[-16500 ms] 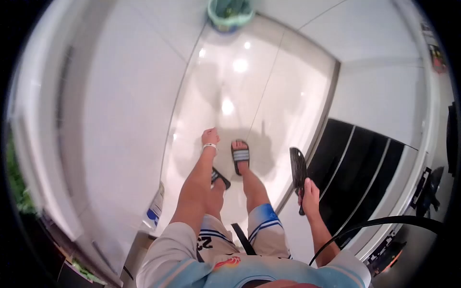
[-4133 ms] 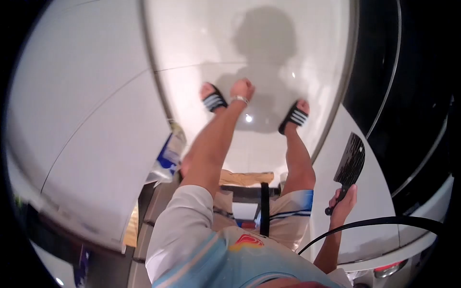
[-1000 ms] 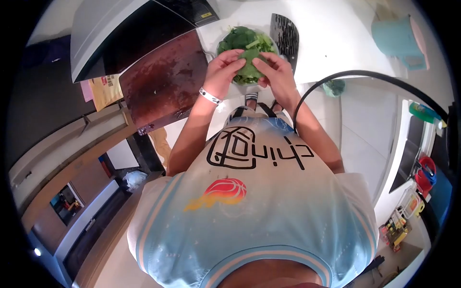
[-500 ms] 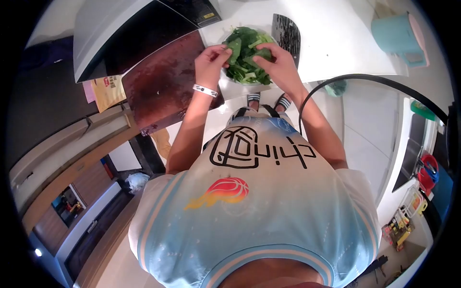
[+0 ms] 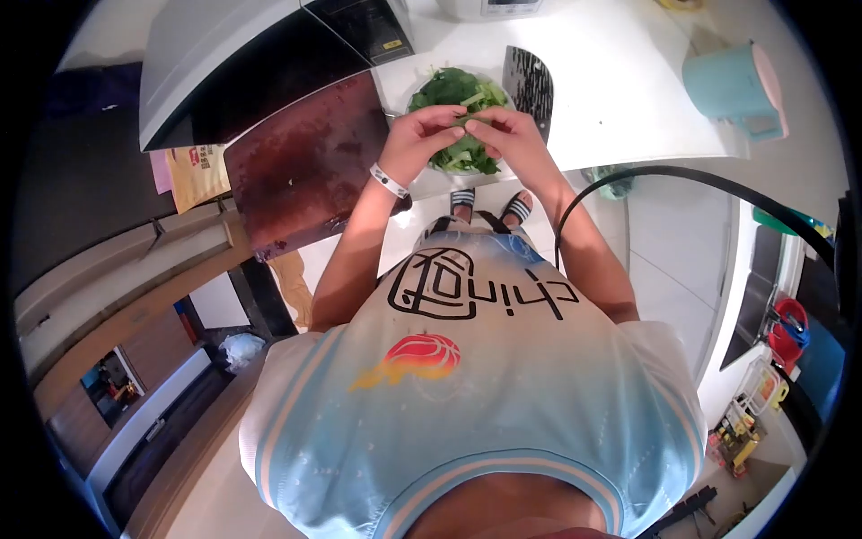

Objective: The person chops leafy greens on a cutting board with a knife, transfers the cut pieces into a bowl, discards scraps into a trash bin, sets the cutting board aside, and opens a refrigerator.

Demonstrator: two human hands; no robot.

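Note:
Over a bowl of leafy greens [image 5: 462, 87] on the white counter, my left hand [image 5: 420, 144] and my right hand [image 5: 512, 144] meet fingertip to fingertip. Both pinch a green leaf [image 5: 467, 119], mostly covered by the fingers. A white band circles my left wrist. The dark-bladed cleaver [image 5: 528, 85] lies on the counter just right of the bowl, near my right hand but apart from it. Left of the bowl rests a wet reddish-brown cutting board [image 5: 305, 166].
A black cooktop [image 5: 260, 85] is at the upper left, and a light blue mug [image 5: 732, 81] stands at the right on the counter [image 5: 620, 81]. A black cable arcs over my right forearm. Below the counter edge hangs a green bag [image 5: 612, 182].
Since the walking views, the cleaver has left my right hand and lies on the counter. Half a second ago my hands were apart with leaf pieces; now they have come together.

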